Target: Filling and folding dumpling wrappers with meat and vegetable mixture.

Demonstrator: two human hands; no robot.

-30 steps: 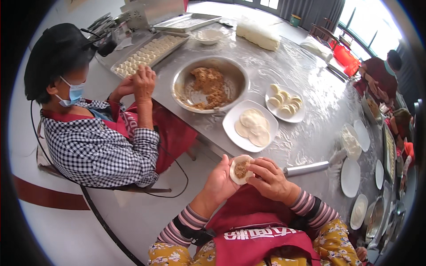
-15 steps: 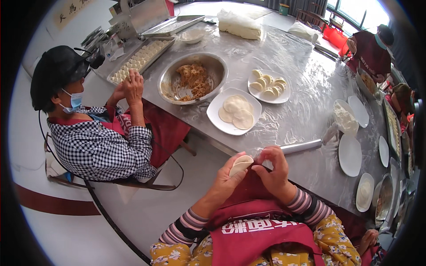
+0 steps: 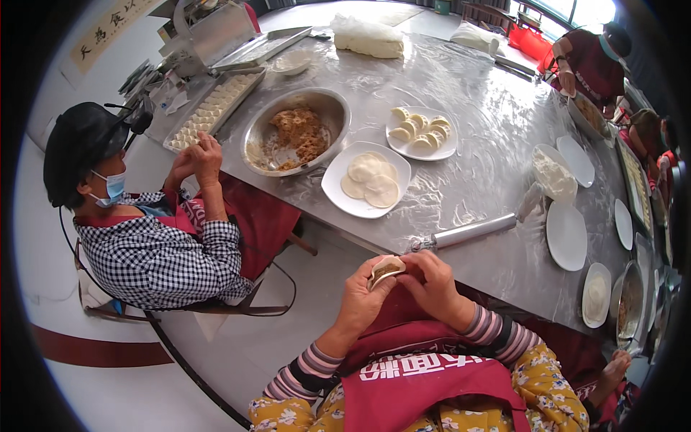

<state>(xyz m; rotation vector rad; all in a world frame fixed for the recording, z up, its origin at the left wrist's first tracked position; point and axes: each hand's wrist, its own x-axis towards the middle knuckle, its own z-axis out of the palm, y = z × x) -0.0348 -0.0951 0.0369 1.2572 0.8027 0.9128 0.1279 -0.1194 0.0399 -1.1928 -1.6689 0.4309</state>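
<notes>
My left hand (image 3: 360, 297) cradles a dumpling (image 3: 386, 271), its pale wrapper curved round brown filling that shows through the gap at the top. On its right edge the fingers of my right hand (image 3: 435, 286) are closed in a pinch. Just beyond my hands, a metal rolling pin (image 3: 475, 231) lies on the steel table. A square white plate (image 3: 335, 178) holds several round wrappers (image 3: 369, 177). Behind it, folded dumplings (image 3: 425, 132) sit on another white plate (image 3: 451, 147). A steel bowl (image 3: 253, 147) contains brown filling (image 3: 301, 132).
At left a seated person (image 3: 155, 237) in a checked shirt works beside a tray of dumplings (image 3: 216, 108). White plates (image 3: 566, 236) and a heap of flour (image 3: 553, 175) line the right side. A large dough block (image 3: 368, 37) lies at the back; another person (image 3: 594, 65) stands far right.
My right hand has come in to pinch the dumpling's edge. The dumpling has turned, so its filling now shows. The seated person's hands are lower, and the whole view has shifted slightly.
</notes>
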